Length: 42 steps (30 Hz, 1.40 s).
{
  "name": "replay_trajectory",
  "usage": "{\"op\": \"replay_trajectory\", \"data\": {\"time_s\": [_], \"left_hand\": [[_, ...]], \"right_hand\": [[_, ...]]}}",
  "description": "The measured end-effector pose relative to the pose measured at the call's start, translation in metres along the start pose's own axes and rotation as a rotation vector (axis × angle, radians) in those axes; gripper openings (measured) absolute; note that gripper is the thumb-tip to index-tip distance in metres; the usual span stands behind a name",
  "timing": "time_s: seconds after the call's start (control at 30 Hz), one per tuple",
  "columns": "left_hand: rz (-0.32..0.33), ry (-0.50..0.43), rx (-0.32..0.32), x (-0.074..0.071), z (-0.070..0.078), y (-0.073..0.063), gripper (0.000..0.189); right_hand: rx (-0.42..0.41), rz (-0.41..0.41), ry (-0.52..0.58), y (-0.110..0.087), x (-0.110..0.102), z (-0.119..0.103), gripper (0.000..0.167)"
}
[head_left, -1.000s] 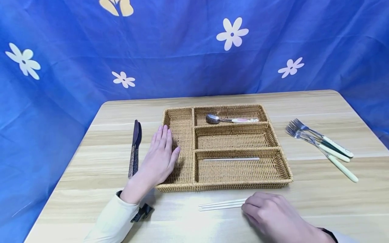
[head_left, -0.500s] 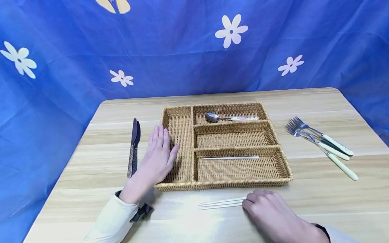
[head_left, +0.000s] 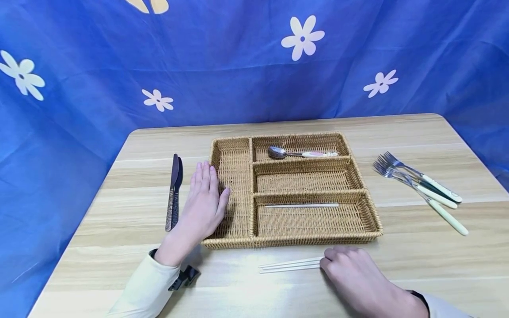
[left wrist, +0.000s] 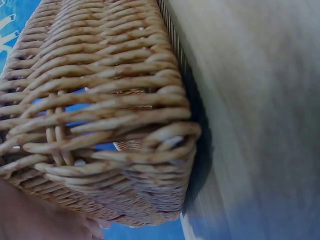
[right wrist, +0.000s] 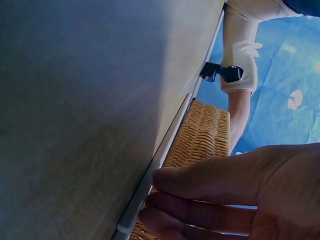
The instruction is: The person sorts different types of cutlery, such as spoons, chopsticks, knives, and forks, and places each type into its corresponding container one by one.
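Observation:
My left hand lies with straight fingers over the left wall of a woven wicker cutlery tray. In the left wrist view the tray's wicker corner fills much of the frame, with part of the hand below it. In front of the tray, my right hand has thumb and fingers curled at the right end of several white chopsticks on the table. The right wrist view has the thumb and fingertips pinching at a chopstick, their grip partly hidden. One more chopstick lies in the tray's front compartment.
A spoon lies in the tray's back compartment. Two dark knives rest left of the tray. Several forks with pale and green handles overlap on the right. A blue flowered cloth hangs behind the table.
The right hand has shifted slightly right at the chopstick ends, and its fingers have closed in. The left hand stays on the tray wall. The head view has tilted a little.

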<state>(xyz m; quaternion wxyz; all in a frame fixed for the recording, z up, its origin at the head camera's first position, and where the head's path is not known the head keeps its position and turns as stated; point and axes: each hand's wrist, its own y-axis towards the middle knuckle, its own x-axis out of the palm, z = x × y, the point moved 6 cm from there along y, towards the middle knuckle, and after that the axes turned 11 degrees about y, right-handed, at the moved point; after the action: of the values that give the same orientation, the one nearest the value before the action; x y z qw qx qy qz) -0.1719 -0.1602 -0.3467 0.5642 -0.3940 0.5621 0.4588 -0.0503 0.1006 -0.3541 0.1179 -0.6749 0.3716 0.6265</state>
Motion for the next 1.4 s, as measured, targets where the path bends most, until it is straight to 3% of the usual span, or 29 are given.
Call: {"op": "replay_trajectory", "data": {"time_s": [0.27, 0.63, 0.93, 1.4], "left_hand": [[0.006, -0.001, -0.01, 0.0004, -0.0006, -0.0009, 0.065], [0.021, 0.02, -0.007, -0.0018, -0.0002, -0.0002, 0.063], [0.008, 0.047, -0.063, -0.0018, -0.0044, -0.0015, 0.062], [0.013, 0.06, -0.019, -0.0015, -0.0002, -0.0024, 0.065]], "right_hand": [[0.07, -0.034, -0.005, 0.0001, -0.0001, 0.0043, 0.025], [0.045, -0.024, 0.021, -0.0007, -0.0019, 0.0013, 0.025], [0.064, -0.056, 0.03, -0.0031, 0.0022, 0.0028, 0.024], [0.061, -0.018, -0.003, -0.0024, 0.0, 0.002, 0.025]]}}
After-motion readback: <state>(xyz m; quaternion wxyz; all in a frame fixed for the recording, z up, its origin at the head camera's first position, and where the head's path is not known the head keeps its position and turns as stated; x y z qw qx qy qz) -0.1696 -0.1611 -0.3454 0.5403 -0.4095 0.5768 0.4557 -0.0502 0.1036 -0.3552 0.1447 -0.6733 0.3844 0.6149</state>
